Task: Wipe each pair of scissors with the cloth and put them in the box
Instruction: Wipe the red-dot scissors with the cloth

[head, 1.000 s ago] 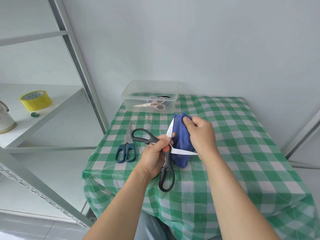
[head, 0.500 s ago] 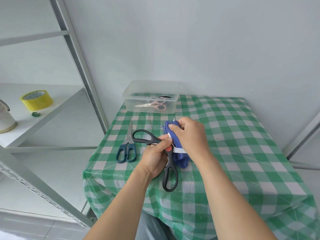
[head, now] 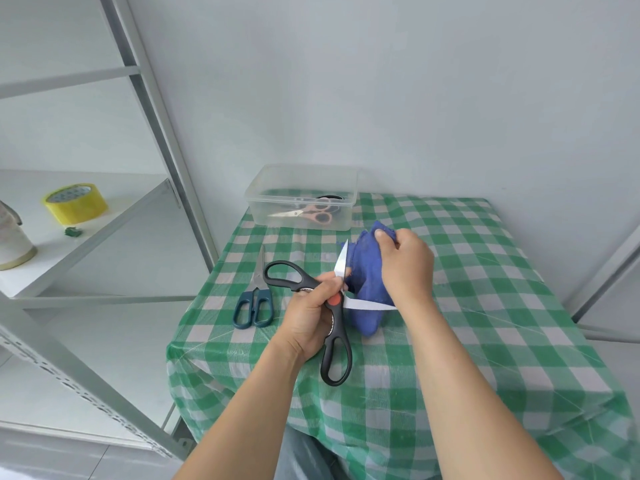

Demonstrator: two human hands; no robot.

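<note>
My left hand (head: 310,315) grips the black-handled scissors (head: 335,355) at the pivot, blades spread wide. My right hand (head: 407,268) holds the blue cloth (head: 367,282) bunched between the two white blades, near the tip of the upper blade. A pair of dark teal-handled scissors (head: 255,292) lies shut on the checked tablecloth left of my hands. The clear plastic box (head: 301,174) stands at the table's far left edge, with pink-handled scissors (head: 308,213) and a dark-handled item inside.
The green checked table (head: 485,306) meets a grey wall behind. A metal shelf (head: 104,216) on the left carries a yellow tape roll (head: 74,202) and a white jug (head: 12,244). A metal frame bar (head: 602,275) stands at the right.
My right hand slid the cloth down toward the pivot, then back up along the upper blade. The blades closed a little and have spread wide again. My left hand stayed nearly still.
</note>
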